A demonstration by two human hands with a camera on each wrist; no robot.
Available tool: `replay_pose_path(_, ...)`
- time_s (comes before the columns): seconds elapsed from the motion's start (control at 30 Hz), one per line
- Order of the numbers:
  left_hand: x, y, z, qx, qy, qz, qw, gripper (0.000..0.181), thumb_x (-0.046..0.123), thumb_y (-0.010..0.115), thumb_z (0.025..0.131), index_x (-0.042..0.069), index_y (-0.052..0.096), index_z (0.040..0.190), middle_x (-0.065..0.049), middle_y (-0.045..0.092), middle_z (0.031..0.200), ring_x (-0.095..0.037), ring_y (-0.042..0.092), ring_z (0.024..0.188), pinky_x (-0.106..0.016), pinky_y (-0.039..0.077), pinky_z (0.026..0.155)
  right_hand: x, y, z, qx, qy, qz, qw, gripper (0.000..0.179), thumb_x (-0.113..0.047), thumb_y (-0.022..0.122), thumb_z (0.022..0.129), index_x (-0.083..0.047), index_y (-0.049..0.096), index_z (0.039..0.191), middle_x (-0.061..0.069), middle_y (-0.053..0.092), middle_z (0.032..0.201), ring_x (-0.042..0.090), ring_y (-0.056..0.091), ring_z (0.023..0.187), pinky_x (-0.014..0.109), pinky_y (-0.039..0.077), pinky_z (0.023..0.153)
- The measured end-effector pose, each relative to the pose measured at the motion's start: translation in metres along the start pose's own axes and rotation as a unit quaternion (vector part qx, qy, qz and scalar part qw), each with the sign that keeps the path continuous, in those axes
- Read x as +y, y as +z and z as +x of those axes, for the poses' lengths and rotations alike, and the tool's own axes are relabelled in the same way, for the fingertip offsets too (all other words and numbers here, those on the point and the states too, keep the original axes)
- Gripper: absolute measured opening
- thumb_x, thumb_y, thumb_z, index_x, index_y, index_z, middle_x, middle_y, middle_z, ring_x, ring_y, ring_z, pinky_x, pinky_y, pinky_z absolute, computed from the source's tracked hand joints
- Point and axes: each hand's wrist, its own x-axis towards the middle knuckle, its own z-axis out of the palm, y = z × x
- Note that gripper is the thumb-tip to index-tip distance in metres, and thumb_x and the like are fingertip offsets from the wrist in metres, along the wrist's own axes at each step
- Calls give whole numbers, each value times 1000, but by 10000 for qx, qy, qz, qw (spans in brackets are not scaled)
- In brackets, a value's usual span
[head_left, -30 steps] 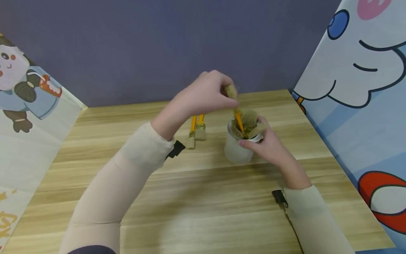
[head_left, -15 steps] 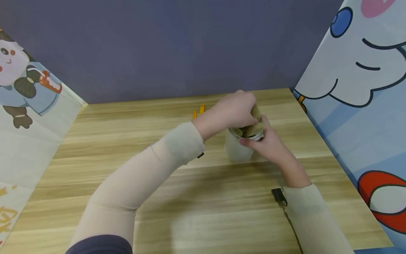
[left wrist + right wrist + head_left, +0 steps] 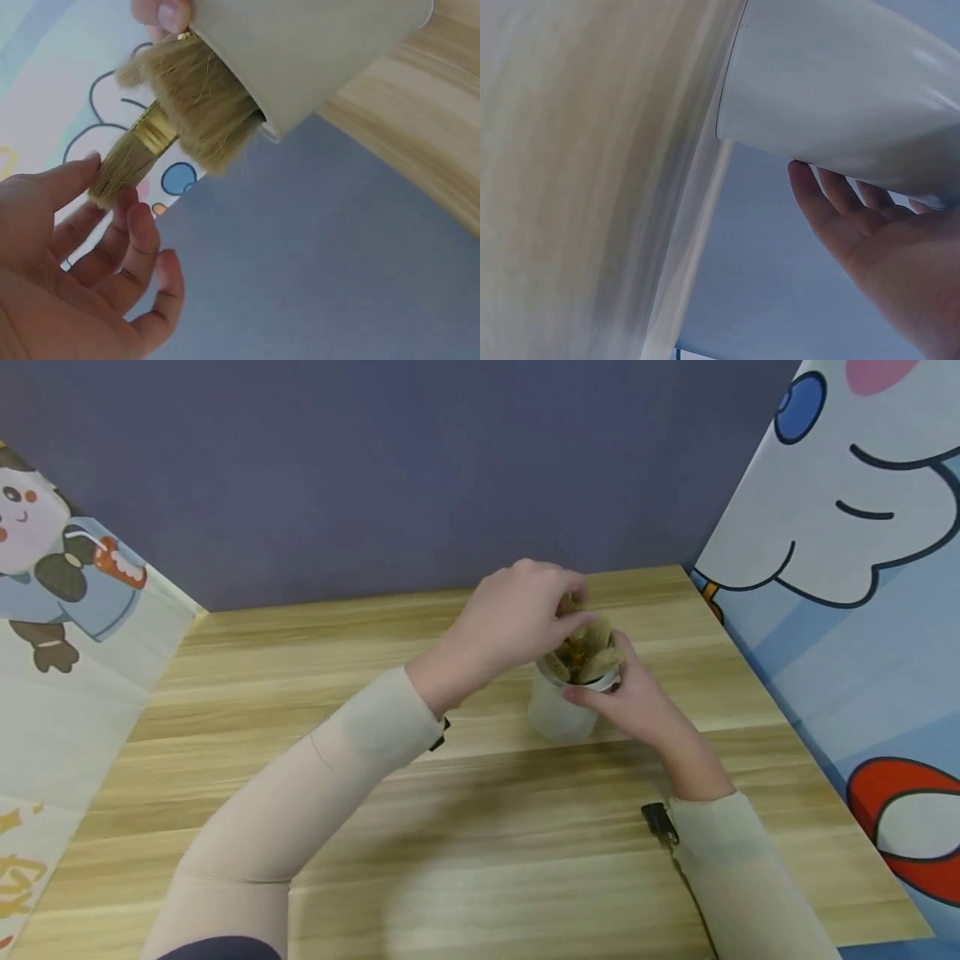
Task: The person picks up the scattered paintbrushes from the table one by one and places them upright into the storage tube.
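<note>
A white can (image 3: 562, 714) stands on the wooden table, packed with several paintbrushes (image 3: 199, 105), bristles up. One paintbrush (image 3: 124, 161) sticks out beyond the others, its gold ferrule showing. My left hand (image 3: 517, 614) is above the can, and in the left wrist view its thumb and fingertips lie on either side of that brush's bristles, pinching them. The other fingers are loosely bent. My right hand (image 3: 637, 702) holds the can near its rim from the right, thumb in front. In the right wrist view its fingers (image 3: 814, 195) lie along the can's side.
The wooden table (image 3: 487, 877) ends at a dark blue-grey wall (image 3: 375, 477). Cartoon-printed panels (image 3: 847, 552) flank it on both sides. A black wrist-camera clip (image 3: 660, 822) sits at the right sleeve. My left arm covers part of the table's middle.
My left hand went down to the can's mouth with a paintbrush, then rose slightly back and left. Two brushes seen earlier on the table are now hidden behind that arm. The right hand stays put.
</note>
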Motion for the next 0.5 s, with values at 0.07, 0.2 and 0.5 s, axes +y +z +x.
replay_pose_path(0.07,0,0,-7,-12,201,-65,9998,23,37,63,108,21,77,118,7,76,108,-7,68,86,-26,56,74,0,1,-1,-35,13,0,10000,109,-46,78,96,-22,3,171,15,38,168,38,42,153,64,38,122)
replay_pose_path(0.2,3,4,-18,-146,739,-30,9972,18,29,64,108,18,78,111,5,76,106,-8,68,86,-27,56,76,3,3,0,-40,-312,120,9994,97,-37,78,97,-20,13,168,11,48,159,29,54,140,44,49,113)
replay_pose_path(0.5,10,-8,-16,398,1173,-327,9918,19,17,60,108,12,77,101,2,72,93,-9,61,78,-24,51,71,0,-1,2,5,-496,60,9987,96,-37,78,97,-23,14,167,7,51,154,25,56,135,43,47,111)
